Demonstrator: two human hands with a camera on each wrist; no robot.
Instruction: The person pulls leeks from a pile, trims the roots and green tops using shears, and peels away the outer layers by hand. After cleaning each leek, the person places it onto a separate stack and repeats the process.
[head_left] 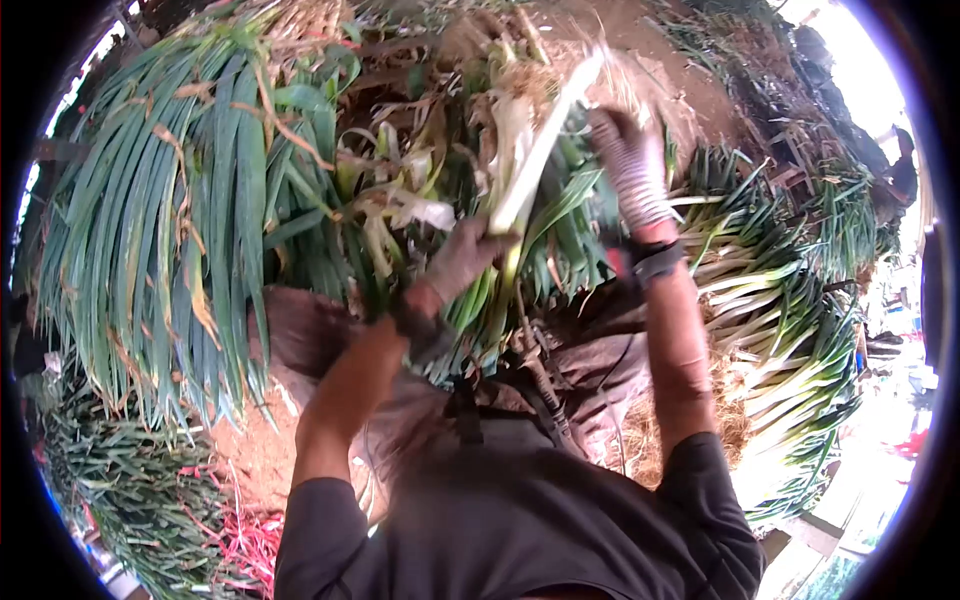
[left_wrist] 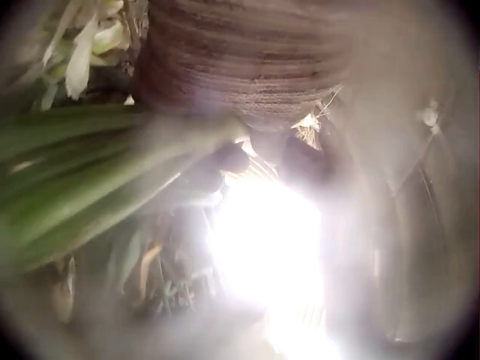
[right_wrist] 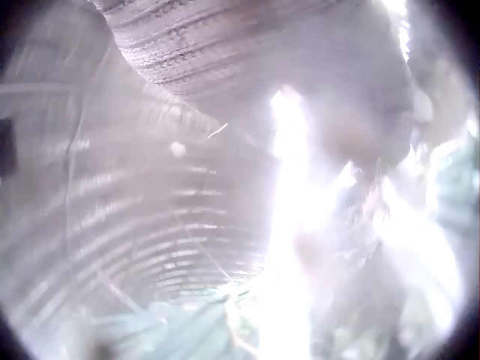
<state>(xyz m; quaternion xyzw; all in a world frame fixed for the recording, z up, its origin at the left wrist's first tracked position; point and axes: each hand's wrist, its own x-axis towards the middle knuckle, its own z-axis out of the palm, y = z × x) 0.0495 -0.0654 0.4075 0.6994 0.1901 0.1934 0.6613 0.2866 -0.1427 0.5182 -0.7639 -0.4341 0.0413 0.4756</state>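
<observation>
A long-stalked green onion (head_left: 540,155) slants up and to the right in the head view, its pale root end blurred at the top. Around its lower stalk, the gloved left hand (head_left: 465,262) keeps a grip; green leaves (left_wrist: 82,187) spread from those fingers in the left wrist view. The gloved right hand (head_left: 630,165) is beside the upper stalk, close to the roots. Glare and haze wash out its fingers in the right wrist view, so I cannot tell whether they pinch anything.
A big heap of green onions (head_left: 160,230) drapes down on the left. Trimmed white-stalked onions (head_left: 780,320) lie in rows on the right. Loose peeled leaves (head_left: 400,200) lie ahead. Red string (head_left: 245,545) is at lower left, near more bundled greens (head_left: 120,490).
</observation>
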